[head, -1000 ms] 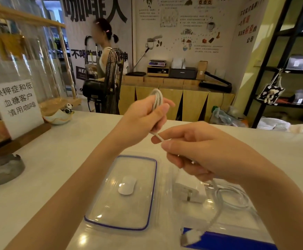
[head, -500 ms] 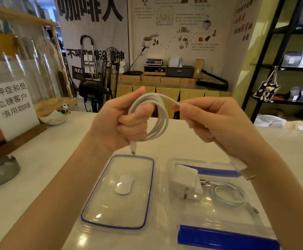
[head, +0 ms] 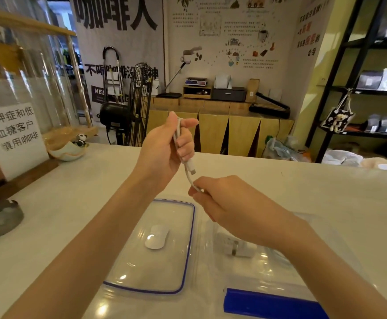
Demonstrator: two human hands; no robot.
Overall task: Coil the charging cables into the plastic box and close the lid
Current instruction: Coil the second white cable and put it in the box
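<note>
While the left hand (head: 165, 148) grips the coiled white cable (head: 189, 168) above the lid (head: 189, 247), the right hand (head: 229, 203) pinches its tail. Both hover left of the plastic box (head: 280, 279).

The right hand (head: 229, 201) and forearm cover much of the plastic box (head: 326, 261), so the white charger (head: 234, 246) and coiled cable (head: 277, 256) inside show only partly and blurred. The white cable (head: 178, 134) mostly disappears inside the left hand (head: 165, 146). The box's blue clip (head: 268, 305) runs off the bottom edge.
</note>
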